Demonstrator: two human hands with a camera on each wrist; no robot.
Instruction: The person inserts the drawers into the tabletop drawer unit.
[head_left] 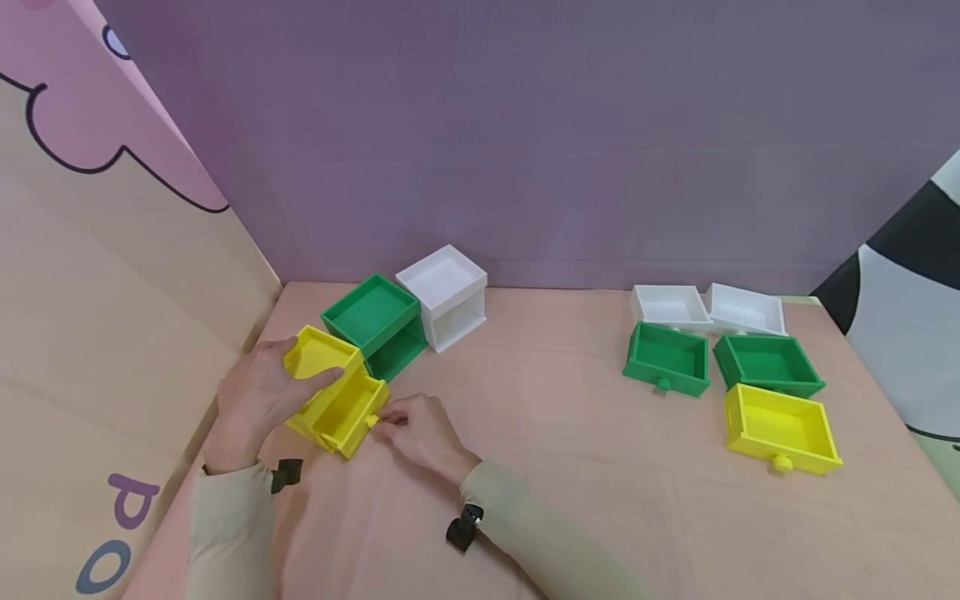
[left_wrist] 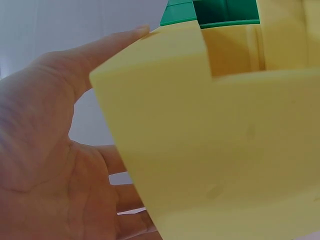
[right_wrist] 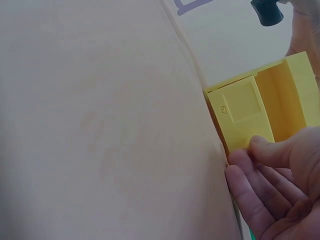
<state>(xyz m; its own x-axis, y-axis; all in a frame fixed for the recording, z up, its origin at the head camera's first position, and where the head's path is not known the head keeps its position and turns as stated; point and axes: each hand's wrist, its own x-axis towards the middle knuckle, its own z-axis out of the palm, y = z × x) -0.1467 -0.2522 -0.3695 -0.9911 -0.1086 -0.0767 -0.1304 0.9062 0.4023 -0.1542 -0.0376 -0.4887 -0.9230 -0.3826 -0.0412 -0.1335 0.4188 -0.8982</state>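
A yellow cabinet box (head_left: 324, 357) stands at the left of the table, and my left hand (head_left: 258, 392) grips it from its left side. In the left wrist view the thumb (left_wrist: 107, 50) lies along the top edge and the fingers (left_wrist: 129, 197) pass behind the yellow wall (left_wrist: 165, 125). A yellow drawer (head_left: 351, 417) sits partly inside the lower opening, its front sticking out. My right hand (head_left: 426, 433) pinches the drawer's knob between thumb and fingers. The knob is mostly hidden by the fingers in the right wrist view.
Behind the yellow box stand a green cabinet box (head_left: 372, 312) and a white cabinet box (head_left: 444, 279), both with open fronts. At the right lie two white drawers (head_left: 670, 305), two green drawers (head_left: 667, 358) and another yellow drawer (head_left: 787, 425). A wall panel (head_left: 112, 292) borders the left.
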